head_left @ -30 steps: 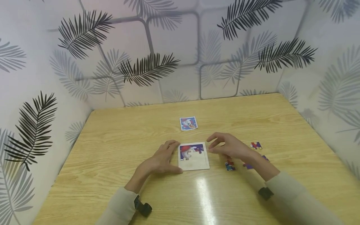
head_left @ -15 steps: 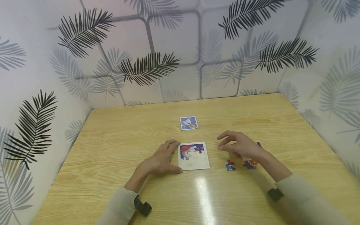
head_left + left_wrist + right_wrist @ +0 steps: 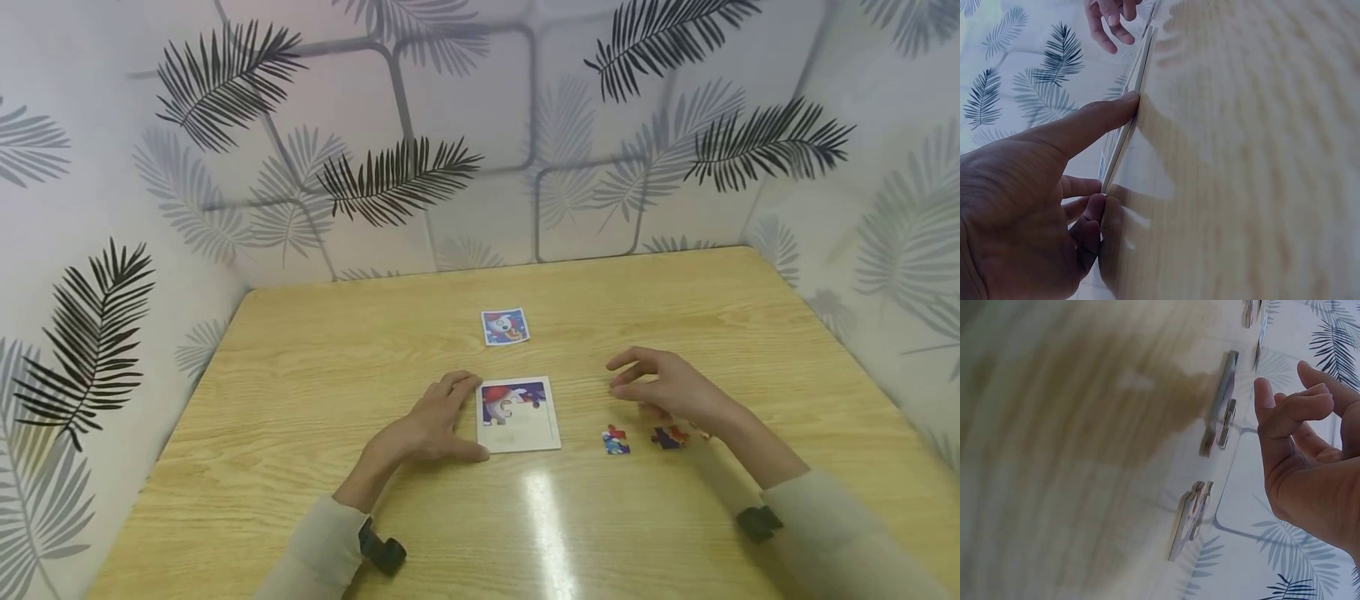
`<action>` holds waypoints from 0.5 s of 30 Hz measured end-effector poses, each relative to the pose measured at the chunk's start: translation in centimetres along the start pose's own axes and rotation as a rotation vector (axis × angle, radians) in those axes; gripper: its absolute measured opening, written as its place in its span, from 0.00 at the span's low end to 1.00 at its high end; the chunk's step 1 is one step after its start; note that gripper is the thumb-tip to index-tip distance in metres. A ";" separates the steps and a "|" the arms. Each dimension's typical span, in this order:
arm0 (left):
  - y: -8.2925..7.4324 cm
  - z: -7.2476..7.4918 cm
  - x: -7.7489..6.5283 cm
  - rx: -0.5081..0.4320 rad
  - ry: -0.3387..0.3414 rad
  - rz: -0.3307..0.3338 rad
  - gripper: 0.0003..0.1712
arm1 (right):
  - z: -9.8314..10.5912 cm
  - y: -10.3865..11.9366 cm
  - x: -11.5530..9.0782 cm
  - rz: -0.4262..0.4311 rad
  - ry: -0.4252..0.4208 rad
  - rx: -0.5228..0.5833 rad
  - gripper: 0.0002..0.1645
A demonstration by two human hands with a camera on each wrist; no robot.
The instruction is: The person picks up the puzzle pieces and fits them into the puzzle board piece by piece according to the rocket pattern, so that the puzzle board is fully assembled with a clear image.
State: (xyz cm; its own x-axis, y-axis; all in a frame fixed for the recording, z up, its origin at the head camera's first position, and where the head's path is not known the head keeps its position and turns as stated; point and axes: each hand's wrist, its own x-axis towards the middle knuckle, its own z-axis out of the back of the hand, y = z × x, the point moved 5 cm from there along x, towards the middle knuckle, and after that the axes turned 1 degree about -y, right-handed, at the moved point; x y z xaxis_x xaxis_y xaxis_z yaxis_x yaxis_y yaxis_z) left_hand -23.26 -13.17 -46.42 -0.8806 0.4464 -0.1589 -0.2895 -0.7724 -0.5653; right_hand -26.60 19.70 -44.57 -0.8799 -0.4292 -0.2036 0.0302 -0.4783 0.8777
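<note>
A square jigsaw puzzle tray with a pale frame lies on the table, its upper part filled with picture pieces. My left hand holds the tray at its left side, thumb at the near corner and fingers at the far corner. In the left wrist view, the left hand meets the tray's thin edge. My right hand hovers right of the tray, fingers bent and nothing between them. Below it lie a red-and-blue puzzle piece and a purple-orange piece. The right wrist view shows the right hand above pieces.
A small picture card of a white character lies behind the tray. Another bit of puzzle piece shows beside my right wrist. The wooden table meets a leaf-patterned wall at the back.
My right hand has moved right, away from the tray and over the loose pieces, covering some of them. My left hand stays at the tray.
</note>
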 end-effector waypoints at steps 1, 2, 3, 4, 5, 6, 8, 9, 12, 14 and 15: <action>0.0 0.0 0.0 -0.001 0.000 -0.002 0.61 | 0.1 -0.1 -0.1 -0.002 0.001 0.003 0.28; -0.1 0.0 0.0 0.000 0.000 -0.004 0.61 | 0.2 -0.2 -0.2 -0.005 0.004 0.008 0.29; -0.1 0.0 0.0 0.000 -0.001 -0.005 0.61 | 0.3 -0.3 -0.3 -0.006 0.005 0.010 0.29; -0.1 0.0 0.1 0.000 0.001 -0.004 0.61 | 0.4 -0.4 -0.5 -0.008 0.007 0.012 0.29; -0.2 0.0 0.0 0.000 0.001 -0.005 0.61 | 0.6 -0.4 -0.6 -0.009 0.006 0.010 0.30; -0.2 0.0 0.1 0.001 0.001 -0.005 0.61 | 0.7 -0.5 -0.7 -0.011 0.004 0.008 0.30; -0.2 0.0 0.1 0.001 -0.002 -0.007 0.61 | 1.1 -0.6 -1.0 -0.009 -0.005 -0.007 0.29; -0.2 0.0 0.1 0.001 -0.003 -0.007 0.61 | 1.2 -0.7 -1.1 -0.008 -0.012 -0.016 0.29; -0.1 0.0 0.1 0.001 -0.006 -0.007 0.61 | 1.7 -1.0 -1.3 -0.004 -0.025 -0.036 0.28; -0.1 0.0 0.1 -0.001 -0.003 -0.004 0.61 | 1.9 -1.2 -1.5 -0.004 -0.030 -0.036 0.28; -0.1 0.0 0.1 -0.003 -0.002 -0.003 0.61 | 1.9 -1.3 -1.6 -0.006 -0.033 -0.036 0.28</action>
State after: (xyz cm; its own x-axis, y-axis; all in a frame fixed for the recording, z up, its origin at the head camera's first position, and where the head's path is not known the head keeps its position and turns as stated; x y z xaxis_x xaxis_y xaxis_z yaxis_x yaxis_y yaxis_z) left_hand -23.31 -13.03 -46.41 -0.8806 0.4476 -0.1559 -0.2909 -0.7700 -0.5679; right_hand -26.17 22.50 -44.56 -0.8954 -0.4010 -0.1935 0.0417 -0.5081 0.8603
